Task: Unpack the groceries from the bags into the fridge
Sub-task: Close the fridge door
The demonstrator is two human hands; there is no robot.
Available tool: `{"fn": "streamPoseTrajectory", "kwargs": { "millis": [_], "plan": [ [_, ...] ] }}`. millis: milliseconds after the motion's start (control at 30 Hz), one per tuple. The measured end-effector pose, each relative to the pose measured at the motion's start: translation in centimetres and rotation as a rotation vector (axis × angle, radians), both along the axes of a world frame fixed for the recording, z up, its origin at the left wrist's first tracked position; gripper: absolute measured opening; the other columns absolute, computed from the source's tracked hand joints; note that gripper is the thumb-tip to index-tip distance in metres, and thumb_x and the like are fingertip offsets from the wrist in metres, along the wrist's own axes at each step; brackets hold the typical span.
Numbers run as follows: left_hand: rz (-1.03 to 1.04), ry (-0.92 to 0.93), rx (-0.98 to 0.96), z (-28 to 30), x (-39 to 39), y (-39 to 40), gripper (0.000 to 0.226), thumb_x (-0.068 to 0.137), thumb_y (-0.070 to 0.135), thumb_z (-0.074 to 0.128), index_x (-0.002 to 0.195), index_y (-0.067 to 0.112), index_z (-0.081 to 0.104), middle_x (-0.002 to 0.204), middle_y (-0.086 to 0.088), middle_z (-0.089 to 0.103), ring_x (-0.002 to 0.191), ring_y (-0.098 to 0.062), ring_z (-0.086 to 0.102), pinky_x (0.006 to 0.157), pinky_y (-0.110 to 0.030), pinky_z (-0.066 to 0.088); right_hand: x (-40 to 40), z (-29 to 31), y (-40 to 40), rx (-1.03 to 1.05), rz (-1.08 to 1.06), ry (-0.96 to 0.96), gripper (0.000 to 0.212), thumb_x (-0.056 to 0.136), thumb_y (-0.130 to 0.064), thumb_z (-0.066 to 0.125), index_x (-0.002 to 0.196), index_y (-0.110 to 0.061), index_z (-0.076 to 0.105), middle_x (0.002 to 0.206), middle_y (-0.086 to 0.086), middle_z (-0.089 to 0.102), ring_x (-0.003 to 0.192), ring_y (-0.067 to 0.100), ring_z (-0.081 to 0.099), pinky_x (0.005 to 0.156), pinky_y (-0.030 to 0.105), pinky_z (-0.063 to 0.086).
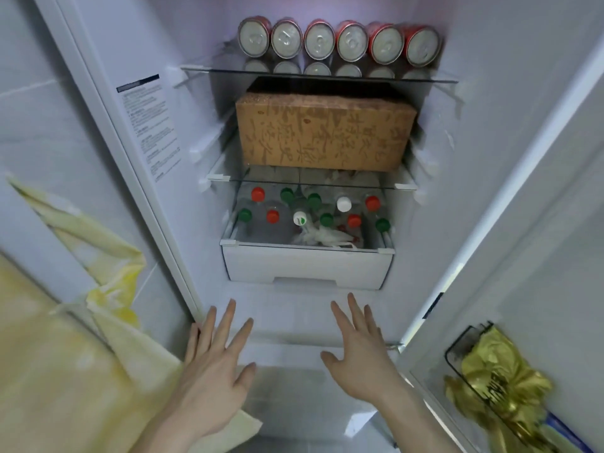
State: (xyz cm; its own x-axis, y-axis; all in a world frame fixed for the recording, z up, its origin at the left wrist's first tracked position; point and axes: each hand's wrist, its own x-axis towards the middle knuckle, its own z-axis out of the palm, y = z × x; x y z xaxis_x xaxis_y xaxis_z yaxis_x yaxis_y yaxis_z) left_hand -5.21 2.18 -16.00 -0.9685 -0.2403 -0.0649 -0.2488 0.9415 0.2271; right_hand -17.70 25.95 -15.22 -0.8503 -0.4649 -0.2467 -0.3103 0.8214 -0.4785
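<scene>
The fridge stands open in front of me. Red cans [336,42] lie in a row on the top glass shelf. A brown cardboard box [323,135] fills the middle shelf. Below it, several water bottles [313,210] with red, green and white caps stand beside a crumpled clear bag [322,237]. My left hand [212,371] and my right hand [362,358] are both empty with fingers spread, held low in front of the white drawer [307,266] without touching it.
A pale yellow bag [108,289] hangs against the tiled wall at the left, over a yellowish surface [55,387]. On the open door at the right, a wire rack [457,351] holds a gold foil packet [496,380].
</scene>
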Motion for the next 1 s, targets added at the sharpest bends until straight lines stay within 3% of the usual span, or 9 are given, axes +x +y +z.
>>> {"fn": "streamPoseTrajectory", "kwargs": {
  "millis": [267, 500, 600, 667, 767, 833, 900, 1000],
  "plan": [
    [-0.059, 0.043, 0.003, 1.2, 5.6, 2.6, 0.083, 0.083, 0.063, 0.012, 0.162, 0.04, 0.009, 0.161, 0.017, -0.039, 0.148, -0.013, -0.041, 0.123, -0.041, -0.018, 6.8, 0.9, 5.1, -0.031, -0.013, 0.05, 0.085, 0.102, -0.045, 0.056, 0.164, -0.04, -0.002, 0.167, -0.015, -0.03, 0.157, 0.021, -0.026, 0.13, 0.043, 0.0],
    [-0.193, 0.068, 0.028, 2.9, 6.8, 4.2, 0.072, 0.097, 0.047, 0.037, 0.163, 0.039, 0.009, 0.16, 0.016, -0.042, 0.146, -0.014, -0.044, 0.125, -0.045, -0.017, 14.3, 1.0, 10.3, -0.024, -0.175, 0.063, 0.082, 0.101, -0.044, 0.058, 0.163, -0.043, 0.003, 0.164, -0.024, -0.026, 0.157, 0.017, -0.024, 0.13, 0.041, 0.007],
    [-0.247, 0.063, 0.049, 2.5, 8.8, 5.6, 0.072, 0.095, 0.05, 0.029, 0.163, 0.04, 0.008, 0.161, 0.016, -0.041, 0.147, -0.014, -0.042, 0.123, -0.041, -0.022, 17.7, 1.4, 12.3, -0.031, -0.217, 0.069, 0.08, 0.1, -0.041, 0.061, 0.163, -0.044, 0.01, 0.165, -0.026, -0.024, 0.157, 0.014, -0.024, 0.129, 0.039, 0.013],
    [-0.276, 0.072, 0.065, 2.3, 10.4, 6.7, 0.073, 0.093, 0.054, 0.023, 0.163, 0.041, 0.008, 0.162, 0.017, -0.038, 0.147, -0.013, -0.041, 0.122, -0.039, -0.024, 20.0, 2.3, 13.4, -0.054, -0.235, 0.101, 0.078, 0.101, -0.041, 0.061, 0.162, -0.044, 0.014, 0.166, -0.027, -0.022, 0.157, 0.009, -0.023, 0.126, 0.03, 0.014],
    [-0.308, 0.084, 0.104, 2.7, 12.3, 8.3, 0.073, 0.092, 0.055, 0.023, 0.162, 0.042, 0.01, 0.163, 0.018, -0.035, 0.148, -0.01, -0.04, 0.122, -0.038, -0.023, 23.0, 4.5, 15.3, -0.133, -0.264, 0.218, 0.068, 0.099, -0.038, 0.065, 0.155, -0.048, 0.029, 0.167, -0.032, -0.005, 0.158, 0.004, -0.003, 0.113, 0.02, 0.024],
    [-0.319, 0.112, 0.094, 3.3, 13.1, 9.0, 0.071, 0.094, 0.053, 0.028, 0.163, 0.041, 0.012, 0.164, 0.018, -0.034, 0.148, -0.01, -0.039, 0.124, -0.039, -0.021, 24.4, 6.3, 16.7, -0.197, -0.282, 0.327, 0.06, 0.096, -0.035, 0.069, 0.148, -0.049, 0.042, 0.164, -0.035, 0.013, 0.153, 0.003, 0.022, 0.105, 0.024, 0.038],
    [-0.316, 0.154, 0.07, 4.3, 13.8, 9.6, 0.067, 0.099, 0.051, 0.032, 0.162, 0.042, 0.012, 0.163, 0.019, -0.035, 0.148, -0.01, -0.038, 0.124, -0.038, -0.021, 25.4, 8.2, 18.2, -0.236, -0.293, 0.42, 0.058, 0.093, -0.032, 0.072, 0.143, -0.049, 0.049, 0.158, -0.034, 0.027, 0.144, 0.001, 0.036, 0.098, 0.03, 0.048],
    [-0.308, 0.237, 0.072, 5.5, 14.7, 10.5, 0.066, 0.099, 0.048, 0.04, 0.161, 0.042, 0.019, 0.164, 0.022, -0.029, 0.151, -0.009, -0.033, 0.123, -0.034, -0.021, 26.6, 10.6, 20.7, -0.235, -0.275, 0.539, 0.058, 0.091, -0.029, 0.076, 0.141, -0.047, 0.053, 0.15, -0.032, 0.039, 0.139, -0.002, 0.04, 0.106, 0.029, 0.04]
  ]
}}
